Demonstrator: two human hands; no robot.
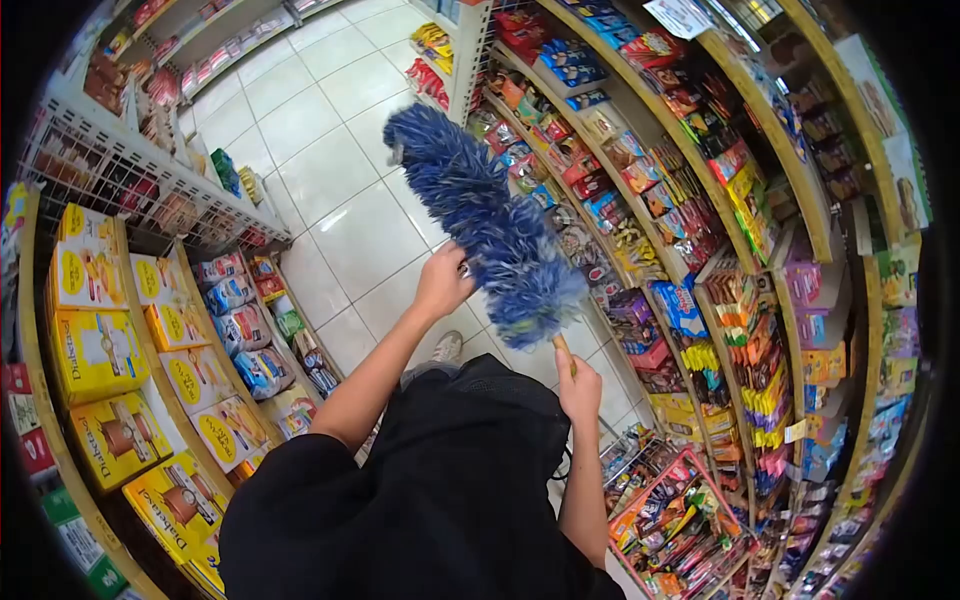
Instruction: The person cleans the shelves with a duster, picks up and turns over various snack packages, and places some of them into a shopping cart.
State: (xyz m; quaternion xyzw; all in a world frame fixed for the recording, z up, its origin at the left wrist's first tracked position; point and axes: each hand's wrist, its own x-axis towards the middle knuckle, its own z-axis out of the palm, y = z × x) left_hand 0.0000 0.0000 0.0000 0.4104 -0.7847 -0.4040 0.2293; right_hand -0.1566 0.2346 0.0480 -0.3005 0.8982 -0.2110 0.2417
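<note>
while the handle (pixel 563 347) of the blue duster (pixel 478 215) is gripped in the closed right hand (pixel 579 388), the fibre head is held over the tiled floor (pixel 345 215), between the two shelf units. the duster is tilted: its tip is directed forward and to the left, and its handle end is located nearer the body. the left hand (pixel 446 282) is positioned at the left side of the fibre head, about midway along its length. the fingers of this hand are partly covered by the fibres, so it cannot be told whether the head is gripped or only touched.

on the left side, yellow boxes marked "diabetasol" (pixel 122 435) are stacked on slanted shelves, and blue-and-white packs (pixel 243 328) are placed in the next row toward the floor. above these, a white wire rack (pixel 150 165) is fitted. on the right side, small snack packets (pixel 655 225) of many colours are arranged in rows on curved shelves with wooden edges. at the lower right, a red-rimmed basket (pixel 690 462) is filled with further packets. a black shirt (pixel 410 490) is worn by the person, and one light shoe (pixel 448 346) is seen on the tiles, below the left hand.
</note>
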